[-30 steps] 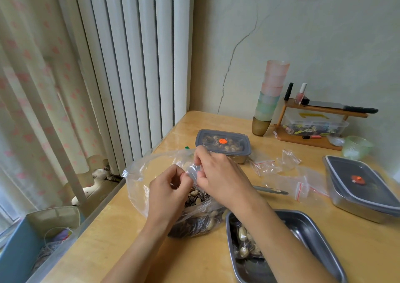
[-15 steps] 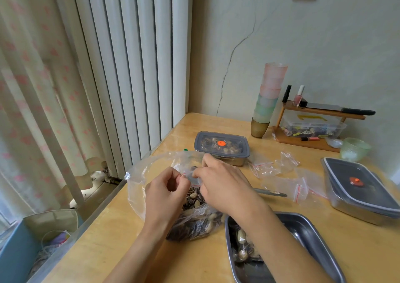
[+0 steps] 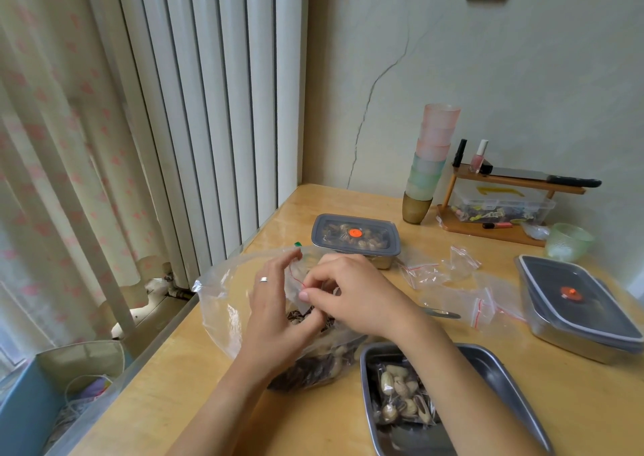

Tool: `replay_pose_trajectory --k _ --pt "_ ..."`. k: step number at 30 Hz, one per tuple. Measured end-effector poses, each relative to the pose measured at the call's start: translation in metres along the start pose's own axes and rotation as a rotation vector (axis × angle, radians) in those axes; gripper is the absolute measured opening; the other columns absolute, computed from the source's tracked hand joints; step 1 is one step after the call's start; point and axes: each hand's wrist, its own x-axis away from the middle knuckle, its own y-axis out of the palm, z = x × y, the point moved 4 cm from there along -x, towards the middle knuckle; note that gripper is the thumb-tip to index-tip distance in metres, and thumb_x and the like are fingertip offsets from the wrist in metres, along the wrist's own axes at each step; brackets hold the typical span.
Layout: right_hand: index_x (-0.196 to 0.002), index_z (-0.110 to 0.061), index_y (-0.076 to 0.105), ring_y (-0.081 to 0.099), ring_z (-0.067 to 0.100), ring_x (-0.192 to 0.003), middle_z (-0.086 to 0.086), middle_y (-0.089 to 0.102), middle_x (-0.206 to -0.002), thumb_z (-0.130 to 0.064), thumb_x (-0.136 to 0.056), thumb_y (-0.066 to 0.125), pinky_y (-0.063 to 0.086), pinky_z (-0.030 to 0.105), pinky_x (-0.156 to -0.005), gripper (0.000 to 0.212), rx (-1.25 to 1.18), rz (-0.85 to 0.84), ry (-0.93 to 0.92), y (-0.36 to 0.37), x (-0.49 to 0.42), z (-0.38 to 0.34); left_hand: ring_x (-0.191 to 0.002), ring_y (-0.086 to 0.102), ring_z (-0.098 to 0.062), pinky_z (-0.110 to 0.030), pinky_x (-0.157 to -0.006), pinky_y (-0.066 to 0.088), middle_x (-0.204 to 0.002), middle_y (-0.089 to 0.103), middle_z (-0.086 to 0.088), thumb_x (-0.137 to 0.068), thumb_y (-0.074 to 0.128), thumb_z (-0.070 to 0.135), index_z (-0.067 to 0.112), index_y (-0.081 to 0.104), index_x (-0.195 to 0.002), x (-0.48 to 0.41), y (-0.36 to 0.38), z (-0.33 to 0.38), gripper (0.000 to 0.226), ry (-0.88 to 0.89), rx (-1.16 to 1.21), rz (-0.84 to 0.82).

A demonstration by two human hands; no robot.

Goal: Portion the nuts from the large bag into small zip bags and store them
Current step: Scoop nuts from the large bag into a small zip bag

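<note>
Cracked wall; white radiator; curtain

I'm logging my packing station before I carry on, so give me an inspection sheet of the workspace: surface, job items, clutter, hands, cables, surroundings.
surface: wooden table, glossy.
job's things: large bag of nuts lying open; small zip bag above it; open metal tray holding one filled bag; lidded container with nuts inside; second lidded container; empty zip bags.
clutter: stacked cups, wooden shelf, green bowl.
hands: right hand pinches the small zip bag; left hand against it, grip unclear.
cables: nothing seen on the table.
surroundings: radiator, curtain, cracked wall.
</note>
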Motion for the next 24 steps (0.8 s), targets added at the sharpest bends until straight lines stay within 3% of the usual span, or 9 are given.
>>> replay_pose_trajectory --k 2,5,8,11,15,18,21,24 --pt "-0.092 -0.029 0.078 0.055 0.004 -0.091 -0.013 0.055 -0.102 -0.041 -0.095 0.07 0.049 0.03 -0.085 0.015 -0.012 0.001 0.022 0.002 0.0 0.004 -0.13 0.05 -0.005 -0.047 -0.113 0.035 -0.13 0.058 0.024 -0.078 0.066 0.041 0.036 0.054 -0.132 -0.003 -0.002 -0.005 0.056 0.004 -0.061 0.037" --pt "-0.095 -0.031 0.078 0.05 -0.001 -0.087 -0.016 0.047 -0.105 -0.043 -0.094 0.07 0.045 0.028 -0.084 0.015 0.001 0.02 0.02 0.003 0.0 0.007 -0.123 0.055 -0.002 -0.04 -0.114 0.029 -0.122 0.064 0.026 -0.081 0.068 0.036 0.04 0.057 -0.124 -0.003 0.0 -0.009 0.045 0.013 -0.114 0.018" --pt "-0.098 -0.031 0.079 0.051 -0.008 -0.078 -0.018 0.057 -0.104 -0.038 -0.095 0.07 0.038 0.02 -0.076 0.012 -0.057 0.03 -0.05 0.0 0.0 0.0 -0.116 0.059 -0.002 -0.034 -0.112 0.028 -0.113 0.066 0.023 -0.083 0.069 0.031 0.042 0.058 -0.119 -0.003 0.003 -0.007 0.039 0.029 -0.13 0.01" --pt "-0.097 -0.031 0.079 0.054 -0.004 -0.069 -0.023 0.065 -0.086 -0.037 -0.095 0.069 0.038 0.015 -0.065 0.012 -0.077 -0.039 -0.037 0.0 0.001 0.0 -0.113 0.062 -0.005 -0.036 -0.11 0.029 -0.108 0.068 0.021 -0.083 0.063 0.035 0.04 0.06 -0.12 -0.003 0.003 -0.005 0.038 0.051 -0.142 -0.001" --pt "-0.093 -0.028 0.078 0.059 0.004 -0.077 -0.012 0.065 -0.082 -0.046 -0.096 0.065 0.054 0.034 -0.074 0.022 -0.013 -0.092 0.023 0.006 0.002 0.006 -0.116 0.06 -0.004 -0.042 -0.109 0.031 -0.111 0.067 0.021 -0.082 0.058 0.037 0.037 0.061 -0.126 -0.002 0.003 -0.004 0.043 0.107 -0.202 -0.033" --pt "-0.086 -0.029 0.077 0.052 0.006 -0.065 -0.009 0.062 -0.072 -0.042 -0.097 0.065 0.047 0.032 -0.066 0.021 -0.023 -0.119 0.004 0.007 0.002 0.006 -0.113 0.061 0.0 -0.039 -0.109 0.033 -0.112 0.067 0.022 -0.083 0.064 0.031 0.034 0.053 -0.136 0.0 0.006 -0.005 0.054 0.115 -0.161 -0.044" --pt "-0.083 -0.034 0.076 0.059 0.004 -0.065 -0.013 0.07 -0.073 -0.038 -0.099 0.065 0.049 0.027 -0.065 0.019 -0.106 -0.068 -0.005 0.0 0.003 0.004 -0.101 0.066 -0.006 -0.035 -0.097 0.043 -0.103 0.069 0.017 -0.083 0.076 0.019 0.028 0.043 -0.142 0.0 0.008 -0.009 0.068 0.074 -0.092 -0.058" --pt "-0.092 -0.033 0.078 0.064 0.015 -0.072 -0.009 0.075 -0.083 -0.039 -0.1 0.063 0.056 0.037 -0.076 0.019 -0.139 -0.019 0.029 -0.005 0.002 0.009 -0.084 0.066 -0.015 -0.025 -0.073 0.05 -0.09 0.066 0.01 -0.086 0.078 0.014 0.025 0.048 -0.134 -0.001 0.006 -0.009 0.058 0.073 -0.039 -0.026"
